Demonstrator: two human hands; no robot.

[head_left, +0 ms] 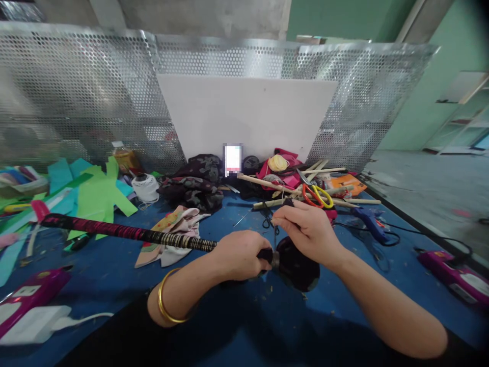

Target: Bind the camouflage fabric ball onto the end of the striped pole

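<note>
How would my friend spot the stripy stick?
Over the blue table, find the person's left hand. The stripy stick reaches leftward from it. Unlike the plain wooden sticks farther back, it's wrapped in pink, black and cream.

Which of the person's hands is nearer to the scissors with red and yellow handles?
Right. The right hand is just on the near side of the scissors; the left hand is farther, to their left, gripping the wrapped stick.
</note>
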